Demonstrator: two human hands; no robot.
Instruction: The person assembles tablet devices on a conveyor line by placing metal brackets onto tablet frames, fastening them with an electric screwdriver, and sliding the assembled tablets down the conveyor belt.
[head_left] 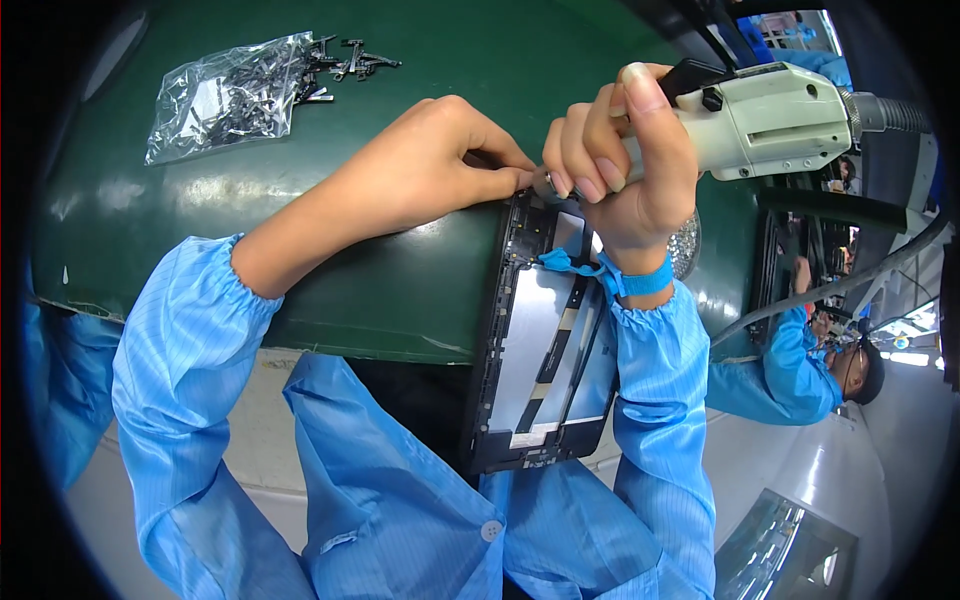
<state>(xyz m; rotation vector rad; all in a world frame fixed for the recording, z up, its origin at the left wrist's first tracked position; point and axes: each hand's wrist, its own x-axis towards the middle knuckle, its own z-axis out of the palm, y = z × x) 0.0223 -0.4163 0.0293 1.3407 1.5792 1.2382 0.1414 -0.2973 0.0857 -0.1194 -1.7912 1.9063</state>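
Observation:
An opened black tablet-like device [530, 320], with silver panels inside, lies partly on the green table and reaches out over its near edge. At its far end my left hand [435, 155] has thumb and forefinger pinched together; whatever sits between them is too small or hidden to make out. My right hand [640, 150] wraps round a pale handheld power tool [775, 120] with a ribbed hose. The tool's front end is mostly covered by my fingers, close to my left fingertips. A blue wrist strap [645, 283] circles my right wrist.
A clear plastic bag [235, 105] of small black parts rests at the far left, with loose black parts [358, 62] spilling from its mouth. A grey cable [850, 285] curves along the right. Another person in a blue sleeve [775, 385] sits farther right.

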